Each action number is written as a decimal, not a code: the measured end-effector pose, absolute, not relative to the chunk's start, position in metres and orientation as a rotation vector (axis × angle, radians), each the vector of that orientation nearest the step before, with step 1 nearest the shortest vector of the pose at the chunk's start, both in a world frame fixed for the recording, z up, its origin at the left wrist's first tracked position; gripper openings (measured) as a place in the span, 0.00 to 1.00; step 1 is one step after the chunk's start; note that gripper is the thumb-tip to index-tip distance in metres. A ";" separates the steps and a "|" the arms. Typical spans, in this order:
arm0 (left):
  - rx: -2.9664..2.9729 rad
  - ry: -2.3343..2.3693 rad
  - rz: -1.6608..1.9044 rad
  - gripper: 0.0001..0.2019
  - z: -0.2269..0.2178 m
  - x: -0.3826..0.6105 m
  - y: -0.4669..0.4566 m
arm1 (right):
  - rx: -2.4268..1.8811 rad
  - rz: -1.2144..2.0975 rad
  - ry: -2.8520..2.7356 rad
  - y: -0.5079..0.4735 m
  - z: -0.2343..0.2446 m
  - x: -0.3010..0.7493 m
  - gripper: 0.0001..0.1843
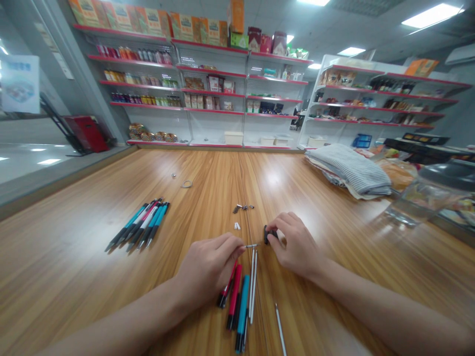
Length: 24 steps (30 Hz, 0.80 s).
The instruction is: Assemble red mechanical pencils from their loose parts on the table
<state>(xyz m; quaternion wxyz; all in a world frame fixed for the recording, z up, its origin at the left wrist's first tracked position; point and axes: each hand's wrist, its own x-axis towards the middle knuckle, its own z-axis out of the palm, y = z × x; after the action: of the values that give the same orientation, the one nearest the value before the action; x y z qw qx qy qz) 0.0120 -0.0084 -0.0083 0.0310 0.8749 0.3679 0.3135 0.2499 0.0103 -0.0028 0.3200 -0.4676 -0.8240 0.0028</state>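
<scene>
Over the wooden table (pixel 74 277), my left hand (pixel 210 269) pinches a thin metal rod (pixel 252 245) level, just beside the black pen part (pixel 267 235) clenched in my right hand (pixel 295 244); I'd keep both steady, their ends lined up.

Two bare arms coming in from the near corners, pretty much mirrored. Left forearm (pixel 122 314) low across the near left, angled up toward the middle, right forearm (pixel 386 309) slanting in from the near right. Wrists only slightly bent. Left hand (pixel 210 267) back-up and curled, left fingertips (pixel 235 244) pinched together and pointing right. Right hand (pixel 295 244) also back-up, sitting a bit farther out, right fingertips (pixel 277 226) curled over and pointing left. Hands close together near the middle of the view, not touching. Something small pinched in each one, honestly a pretty fiddly-looking grip on both sides.
</scene>
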 end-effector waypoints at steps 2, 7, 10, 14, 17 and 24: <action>2.694 1.143 0.951 0.06 -0.010 0.012 -0.008 | -1.249 0.007 -2.198 0.009 -0.004 0.249 0.04; 2.692 1.142 0.965 0.06 -0.010 0.012 -0.007 | -1.136 0.060 -2.298 0.005 -0.004 0.246 0.08; 2.688 1.144 0.963 0.06 -0.009 0.012 -0.008 | -1.068 0.024 -2.334 0.005 -0.005 0.246 0.12; 2.678 1.148 0.959 0.06 -0.010 0.013 -0.008 | -1.069 -0.062 -2.372 0.007 -0.006 0.244 0.11; 2.675 1.155 0.957 0.06 -0.011 0.014 -0.008 | -1.044 -0.100 -2.410 0.008 -0.006 0.242 0.10; 2.676 1.152 0.971 0.06 -0.009 0.014 -0.008 | -0.842 -0.056 -2.637 0.011 -0.003 0.245 0.16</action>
<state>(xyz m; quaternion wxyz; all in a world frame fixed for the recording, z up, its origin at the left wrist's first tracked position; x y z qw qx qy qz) 0.0141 -0.0085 -0.0087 0.0355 0.8709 0.3748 0.3159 0.2450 0.0110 -0.0034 0.1856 -0.2988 -0.9359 -0.0199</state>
